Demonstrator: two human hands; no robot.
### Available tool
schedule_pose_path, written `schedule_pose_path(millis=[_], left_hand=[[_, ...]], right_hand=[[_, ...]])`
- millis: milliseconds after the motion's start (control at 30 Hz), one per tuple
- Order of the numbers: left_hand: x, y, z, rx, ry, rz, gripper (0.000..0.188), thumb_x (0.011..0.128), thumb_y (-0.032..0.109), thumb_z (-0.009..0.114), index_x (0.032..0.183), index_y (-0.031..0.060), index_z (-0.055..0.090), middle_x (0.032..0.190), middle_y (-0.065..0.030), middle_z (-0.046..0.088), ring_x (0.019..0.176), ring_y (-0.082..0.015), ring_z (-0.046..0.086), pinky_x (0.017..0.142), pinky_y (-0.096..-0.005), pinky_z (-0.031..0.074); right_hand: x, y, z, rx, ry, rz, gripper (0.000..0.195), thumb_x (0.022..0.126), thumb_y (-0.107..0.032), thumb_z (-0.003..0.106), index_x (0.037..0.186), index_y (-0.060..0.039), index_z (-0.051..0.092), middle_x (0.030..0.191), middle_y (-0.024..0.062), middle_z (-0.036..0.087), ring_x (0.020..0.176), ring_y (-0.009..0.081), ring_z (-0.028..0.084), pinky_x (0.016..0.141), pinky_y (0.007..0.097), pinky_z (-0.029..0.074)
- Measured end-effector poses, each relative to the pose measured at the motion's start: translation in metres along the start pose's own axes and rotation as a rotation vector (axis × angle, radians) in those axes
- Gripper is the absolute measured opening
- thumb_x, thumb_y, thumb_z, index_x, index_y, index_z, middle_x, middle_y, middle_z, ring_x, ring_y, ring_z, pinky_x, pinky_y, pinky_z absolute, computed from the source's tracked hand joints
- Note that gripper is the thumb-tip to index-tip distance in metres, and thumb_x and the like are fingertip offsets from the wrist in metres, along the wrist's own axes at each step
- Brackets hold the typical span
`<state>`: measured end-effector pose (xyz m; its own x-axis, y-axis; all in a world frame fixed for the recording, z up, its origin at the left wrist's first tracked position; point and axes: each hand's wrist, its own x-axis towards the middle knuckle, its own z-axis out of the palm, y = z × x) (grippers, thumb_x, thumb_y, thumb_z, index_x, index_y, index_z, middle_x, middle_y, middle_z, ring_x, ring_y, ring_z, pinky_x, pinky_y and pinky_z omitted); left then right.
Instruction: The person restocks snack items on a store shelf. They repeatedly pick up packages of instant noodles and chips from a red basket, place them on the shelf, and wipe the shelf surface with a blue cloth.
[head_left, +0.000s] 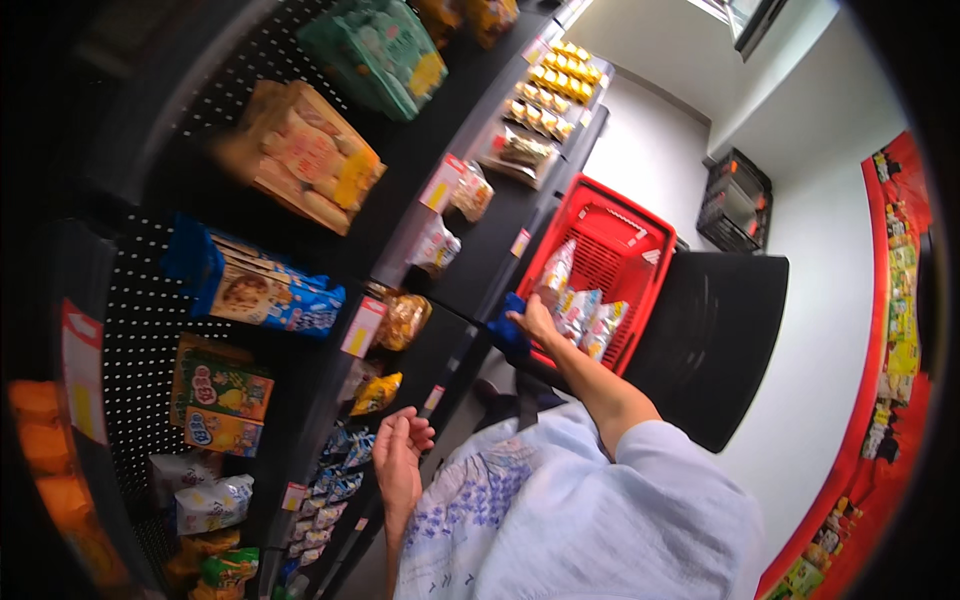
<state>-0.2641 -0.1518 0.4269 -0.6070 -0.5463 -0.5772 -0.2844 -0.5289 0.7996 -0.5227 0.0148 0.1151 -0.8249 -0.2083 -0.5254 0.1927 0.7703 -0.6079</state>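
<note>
My right hand (538, 321) reaches over the near left corner of a red plastic shopping basket (652, 300), its fingers at the lower end of a silvery snack bag (557, 271); whether they grip it is not clear. Two more shiny bags, one (579, 311) beside the other (604, 330), lie in the basket. Something dark blue (511, 324) sits against the basket's left corner, next to my hand. My left hand (401, 450) is raised beside the shelves with its fingers loosely curled and nothing in it, near a yellow snack packet (377, 394).
Black store shelves (420, 315) run along the left, holding a blue cookie bag (262, 289), a brown snack bag (315, 157) and a green bag (382, 56). The basket rests by a black chair-like surface (712, 337). A black crate (735, 201) stands by the wall.
</note>
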Motion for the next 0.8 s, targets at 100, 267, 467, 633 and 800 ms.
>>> schedule_pose_path(millis=[100,267,467,633,800], left_hand=[[-0.002,0.0,-0.008,-0.003,0.029,-0.002,0.024,0.105,0.023,0.053,0.117,0.0045,0.062,0.096,-0.0054,0.069,0.083,-0.0135,0.066,0.073,-0.0259,0.052],[-0.006,0.005,-0.018,-0.034,0.044,0.051,0.024,0.105,0.022,0.053,0.116,0.0033,0.062,0.097,-0.007,0.069,0.082,-0.0143,0.066,0.073,-0.0265,0.053],[-0.013,0.058,-0.023,0.188,0.202,0.532,0.02,0.105,0.019,0.052,0.111,0.0023,0.062,0.09,-0.0056,0.068,0.077,-0.0121,0.066,0.068,-0.0233,0.053],[-0.037,0.125,-0.018,0.412,0.439,1.102,0.014,0.102,0.006,0.052,0.111,-0.002,0.058,0.098,-0.0086,0.063,0.089,-0.0133,0.06,0.078,-0.0254,0.048],[-0.074,0.185,-0.021,0.961,0.676,1.591,0.023,0.102,0.005,0.047,0.121,-0.0065,0.052,0.124,-0.0178,0.052,0.117,-0.0269,0.052,0.1,-0.0406,0.043]], right_hand=[[0.003,0.013,0.015,0.042,-0.042,0.003,0.069,0.079,-0.045,0.082,0.114,0.0047,0.049,0.104,0.0324,0.067,0.091,0.0432,0.07,0.083,0.0491,0.054],[-0.02,-0.007,-0.008,0.061,-0.073,-0.129,0.046,0.08,-0.039,0.078,0.103,-0.0001,0.071,0.09,0.0171,0.074,0.084,0.0291,0.073,0.081,0.0418,0.055],[-0.062,-0.102,-0.104,0.375,0.17,-0.596,0.025,0.084,-0.02,0.077,0.101,-0.0023,0.072,0.089,0.0072,0.067,0.091,0.021,0.062,0.088,0.0344,0.047],[-0.146,-0.259,-0.217,0.618,0.47,-1.024,0.026,0.09,-0.015,0.072,0.109,0.0013,0.066,0.104,0.0082,0.063,0.108,0.0178,0.053,0.099,0.0339,0.039],[-0.199,-0.369,-0.236,0.772,0.559,-1.159,0.033,0.091,-0.002,0.065,0.123,0.0007,0.057,0.114,0.0133,0.061,0.107,0.0242,0.058,0.096,0.0367,0.045]])
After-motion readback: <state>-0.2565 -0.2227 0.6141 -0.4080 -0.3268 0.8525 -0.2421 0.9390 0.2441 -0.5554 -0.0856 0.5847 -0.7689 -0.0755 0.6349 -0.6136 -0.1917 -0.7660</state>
